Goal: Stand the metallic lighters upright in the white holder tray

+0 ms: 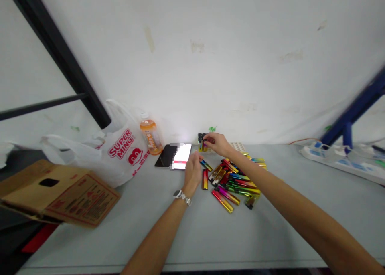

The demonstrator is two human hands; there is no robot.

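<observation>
Shiny multicoloured lighters (237,185) lie in a loose pile on the grey table, right of centre. Behind them, near the wall, a small group of upright lighters (200,142) stands close together. My right hand (219,143) reaches over the pile to this group, its thumb and fingers pinched on a lighter at the group's right side. My left hand (193,168) rests on its edge left of the pile, next to a blue and yellow lighter (206,164); whether its fingers hold anything is hidden. A red and yellow lighter (205,179) lies just right of it.
A tablet or phone with a lit screen (182,156) lies behind my left hand. An orange drink bottle (151,134), a white plastic bag (120,154) and an open cardboard box (84,197) are at left. A power strip (343,164) lies at right.
</observation>
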